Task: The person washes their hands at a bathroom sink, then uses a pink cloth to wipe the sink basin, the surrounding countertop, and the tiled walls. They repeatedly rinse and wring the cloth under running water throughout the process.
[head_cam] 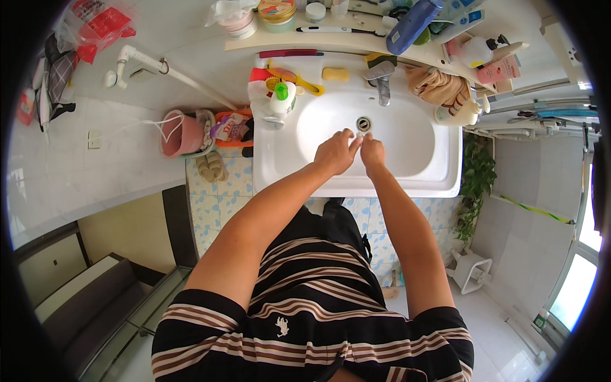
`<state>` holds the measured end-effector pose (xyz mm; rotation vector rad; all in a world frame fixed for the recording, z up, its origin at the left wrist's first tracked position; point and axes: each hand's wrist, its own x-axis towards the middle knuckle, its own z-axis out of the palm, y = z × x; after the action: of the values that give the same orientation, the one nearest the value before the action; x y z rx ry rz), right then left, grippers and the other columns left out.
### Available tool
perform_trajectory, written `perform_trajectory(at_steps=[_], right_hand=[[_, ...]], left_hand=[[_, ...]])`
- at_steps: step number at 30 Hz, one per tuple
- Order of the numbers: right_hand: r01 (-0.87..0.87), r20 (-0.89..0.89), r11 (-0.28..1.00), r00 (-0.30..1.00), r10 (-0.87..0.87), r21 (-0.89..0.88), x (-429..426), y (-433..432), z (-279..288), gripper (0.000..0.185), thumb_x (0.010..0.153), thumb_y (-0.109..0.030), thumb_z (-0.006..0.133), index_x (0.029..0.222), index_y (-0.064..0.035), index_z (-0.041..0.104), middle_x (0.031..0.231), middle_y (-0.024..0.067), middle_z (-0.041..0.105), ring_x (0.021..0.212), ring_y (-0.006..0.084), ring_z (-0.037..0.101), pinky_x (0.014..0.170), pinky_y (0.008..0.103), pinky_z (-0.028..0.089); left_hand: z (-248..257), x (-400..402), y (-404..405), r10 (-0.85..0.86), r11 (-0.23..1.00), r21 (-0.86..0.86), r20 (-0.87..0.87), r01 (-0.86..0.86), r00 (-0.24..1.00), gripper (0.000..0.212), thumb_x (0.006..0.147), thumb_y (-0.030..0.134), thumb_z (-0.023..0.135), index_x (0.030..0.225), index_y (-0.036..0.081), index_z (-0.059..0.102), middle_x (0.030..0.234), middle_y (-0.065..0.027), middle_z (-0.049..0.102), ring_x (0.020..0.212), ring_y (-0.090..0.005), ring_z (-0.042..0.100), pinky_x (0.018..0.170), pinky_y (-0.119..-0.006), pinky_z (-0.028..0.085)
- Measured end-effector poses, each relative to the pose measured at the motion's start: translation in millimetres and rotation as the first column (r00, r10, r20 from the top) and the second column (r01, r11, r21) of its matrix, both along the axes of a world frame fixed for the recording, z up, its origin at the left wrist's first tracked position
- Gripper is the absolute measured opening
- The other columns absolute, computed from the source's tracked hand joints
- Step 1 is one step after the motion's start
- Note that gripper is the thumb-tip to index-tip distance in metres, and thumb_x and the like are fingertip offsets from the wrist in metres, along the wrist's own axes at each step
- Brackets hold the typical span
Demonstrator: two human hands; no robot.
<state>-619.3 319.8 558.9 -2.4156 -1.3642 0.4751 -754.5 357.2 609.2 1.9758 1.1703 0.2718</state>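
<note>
Both my hands are over the white washbasin [405, 143], just on the near side of its drain [363, 124]. My left hand [336, 152] has its fingers bent, with thumb and fingertips towards the other hand. Close beside it, my right hand [373, 152] has its fingers curled inward. Something small and whitish shows between the fingertips; it is too small to name, and which hand grips it is unclear. Beyond the drain stands the grey faucet [383, 86], not over my hands. A yellow sponge [335, 74] lies on the basin's back rim.
A green-capped white bottle [283, 98] and yellow brush [305, 85] are on the basin's left rim. On the right are a brown towel [437, 86] and a cream pump bottle [460, 113]. The shelf [334, 40] behind holds an electric toothbrush [336, 30], jars and a blue bottle [413, 26].
</note>
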Motion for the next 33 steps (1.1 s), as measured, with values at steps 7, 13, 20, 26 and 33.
perform_trajectory(at_steps=[7,13,20,26,33], right_hand=[[0.03,-0.841,0.841,0.019,-0.541,-0.54,-19,2,59,0.034,0.102,-0.025,0.036,0.07,-0.0164,0.041,0.057,-0.004,0.031,0.045,0.0111,0.023,0.042,0.0284,0.019],[0.14,-0.399,0.99,0.907,-0.132,-0.009,-45,2,46,0.062,0.105,-0.037,0.032,0.064,0.0005,0.059,0.067,0.0261,0.065,0.057,0.0391,0.062,0.056,0.0477,0.048],[-0.341,0.023,0.921,0.939,0.343,0.188,-34,-3,52,0.051,0.105,-0.03,0.042,0.066,-0.0046,0.061,0.069,0.0166,0.066,0.07,0.0384,0.066,0.063,0.0496,0.052],[-0.124,-0.073,0.974,0.987,0.14,0.191,-55,-11,58,0.039,0.105,-0.04,0.044,0.088,-0.0074,0.058,0.088,0.0186,0.069,0.077,0.0423,0.066,0.069,0.0522,0.052],[0.439,-0.73,0.893,0.579,-0.362,-0.095,-39,7,38,0.06,0.105,-0.047,0.039,0.074,0.0006,0.06,0.069,0.0155,0.063,0.062,0.0322,0.061,0.062,0.0463,0.048]], left_hand=[[-2,-27,7,-0.135,0.961,0.251,0.057,0.117,0.989,0.034,0.105,0.036,0.044,0.109,0.006,0.06,0.084,-0.0157,0.069,0.083,-0.0363,0.069,0.07,-0.046,0.056],[4,-19,13,0.027,0.999,0.032,0.132,-0.031,0.991,0.051,0.106,0.037,0.035,0.075,0.004,0.059,0.076,-0.0224,0.069,0.071,-0.0392,0.068,0.066,-0.046,0.054],[-15,-21,22,0.532,0.159,-0.987,0.051,-0.04,0.845,0.037,0.1,0.029,0.042,0.065,0.015,0.044,0.057,0.0001,0.038,0.047,-0.0114,0.031,0.04,-0.029,0.023],[-11,-26,37,0.394,0.315,-0.939,-0.001,-0.136,0.919,0.047,0.104,0.042,0.039,0.07,0.013,0.053,0.058,0.0003,0.044,0.044,-0.0142,0.037,0.039,-0.033,0.029],[42,-27,12,-0.045,0.961,0.274,0.044,0.031,0.998,0.049,0.106,0.045,0.039,0.099,0.004,0.066,0.088,-0.0217,0.071,0.086,-0.0392,0.068,0.075,-0.048,0.053]])
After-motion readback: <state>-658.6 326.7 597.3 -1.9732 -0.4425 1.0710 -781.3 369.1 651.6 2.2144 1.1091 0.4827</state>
